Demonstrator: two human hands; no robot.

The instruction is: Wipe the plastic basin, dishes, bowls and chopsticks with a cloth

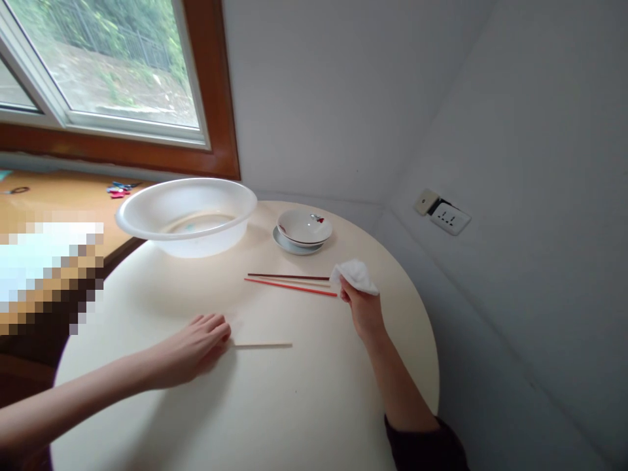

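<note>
On the round cream table [294,405], my left hand [206,343] is closed over one end of a pale wooden chopstick [265,345]; the chopstick's other end points right. Bunched in my right hand [363,311] is a white cloth [356,275], gripped with curled fingers. Just left of that cloth lie a dark brown chopstick [289,277], a red chopstick [292,288] and a pale one partly seen between them. The cloth is near their right ends; whether it touches them I cannot tell.
A translucent plastic basin [206,245] stands at the table's back left. Beside it, a white bowl [301,226] with a red pattern rests on a plate [297,248]. A wooden desk [63,196] with scissors [19,190] adjoins the left. Walls with a socket [450,218] border the right.
</note>
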